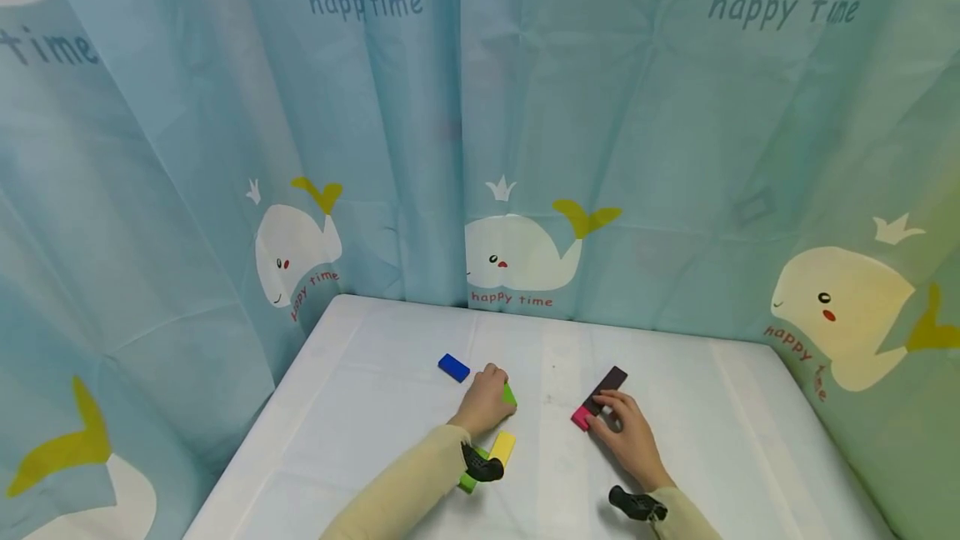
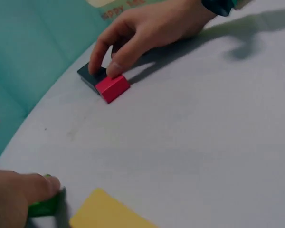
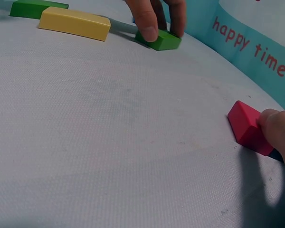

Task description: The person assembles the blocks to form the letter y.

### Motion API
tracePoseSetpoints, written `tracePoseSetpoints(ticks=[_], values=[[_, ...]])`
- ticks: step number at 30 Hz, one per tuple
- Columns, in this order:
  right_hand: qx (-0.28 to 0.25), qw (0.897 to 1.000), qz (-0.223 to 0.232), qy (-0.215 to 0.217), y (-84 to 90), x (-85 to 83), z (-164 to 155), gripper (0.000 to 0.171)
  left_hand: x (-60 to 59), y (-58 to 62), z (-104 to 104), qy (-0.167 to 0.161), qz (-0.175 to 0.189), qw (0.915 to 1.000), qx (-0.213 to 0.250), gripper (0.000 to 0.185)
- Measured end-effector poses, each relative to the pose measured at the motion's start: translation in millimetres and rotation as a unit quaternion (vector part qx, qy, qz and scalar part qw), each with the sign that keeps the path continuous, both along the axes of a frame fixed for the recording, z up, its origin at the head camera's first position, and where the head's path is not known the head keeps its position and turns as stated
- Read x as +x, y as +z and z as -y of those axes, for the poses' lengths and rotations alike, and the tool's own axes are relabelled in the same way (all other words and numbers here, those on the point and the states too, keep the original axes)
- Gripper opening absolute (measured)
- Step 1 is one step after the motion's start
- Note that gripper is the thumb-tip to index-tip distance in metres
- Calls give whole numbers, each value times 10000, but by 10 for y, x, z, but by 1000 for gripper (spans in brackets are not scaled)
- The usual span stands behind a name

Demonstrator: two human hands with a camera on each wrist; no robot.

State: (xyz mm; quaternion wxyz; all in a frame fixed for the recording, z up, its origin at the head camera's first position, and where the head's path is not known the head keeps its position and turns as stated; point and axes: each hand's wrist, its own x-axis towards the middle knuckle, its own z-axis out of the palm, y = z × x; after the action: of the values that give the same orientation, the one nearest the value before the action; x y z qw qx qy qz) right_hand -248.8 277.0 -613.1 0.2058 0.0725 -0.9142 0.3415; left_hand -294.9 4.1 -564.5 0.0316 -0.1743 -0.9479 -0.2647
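White cloth covered the table (image 1: 360, 440), with pale blue whale-print curtains (image 1: 225, 148) marked "happy time" closing it in on the far and side edges. Left hand (image 1: 486, 401): fingertips (image 3: 147, 32) curled down and pinching a small green block (image 3: 162, 41) that sat flat on the cloth; thumb on the near end, other fingers on the far side, as seen from the right wrist view. Right hand (image 1: 628, 435): forefinger and thumb (image 2: 115, 68) curled onto a pink block (image 2: 112, 87), which lay touching end to end with a dark block (image 2: 88, 76); the forefinger rested on the dark block, the thumb against the pink one. Whether the hand truly gripped or only pressed the pair could not be told for certain; fingers were bent, not straight. The two hands sat near each other at mid-table, apart, with bare cloth between. A yellow block (image 1: 502, 447) lay just behind the left hand, toward the wrist, and a second green block (image 3: 35, 8) lay beside it, partly under the sleeve (image 1: 405, 490). A blue block (image 1: 453, 367) lay alone just beyond the left hand, toward the curtain. Both wrists carried dark strapped mounts.
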Motion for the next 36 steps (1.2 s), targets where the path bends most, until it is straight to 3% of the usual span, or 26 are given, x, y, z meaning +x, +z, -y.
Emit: tracePoseSetpoints(ticks=[2,6,11,21,24,28,31,34,36], values=[[13,10000,17,-6,-2,-3,-3,34,-7,-67,-32,-31,-166,9995,251,38],[53,9999,115,-40,-7,-11,-15,34,-10,-77,-114,-79,8,9980,627,39],[-53,9999,149,-20,3,-9,-12,33,-1,2,-181,-228,321,9976,566,41],[-127,9997,206,3,19,14,6,33,-21,-82,-382,-185,388,9949,907,42],[-123,9997,209,12,23,9,3,32,-17,-107,-463,10,395,9936,1061,42],[-130,9996,246,19,19,2,2,30,-14,-149,-575,473,392,9859,1559,44],[-112,9997,228,17,13,-4,2,29,-18,-177,-673,764,448,9737,2099,45],[-113,9998,142,13,7,-6,5,28,-6,-200,-773,818,375,9615,2597,46],[-110,9999,57,25,3,-10,6,28,14,-217,-834,771,314,9588,2715,44]])
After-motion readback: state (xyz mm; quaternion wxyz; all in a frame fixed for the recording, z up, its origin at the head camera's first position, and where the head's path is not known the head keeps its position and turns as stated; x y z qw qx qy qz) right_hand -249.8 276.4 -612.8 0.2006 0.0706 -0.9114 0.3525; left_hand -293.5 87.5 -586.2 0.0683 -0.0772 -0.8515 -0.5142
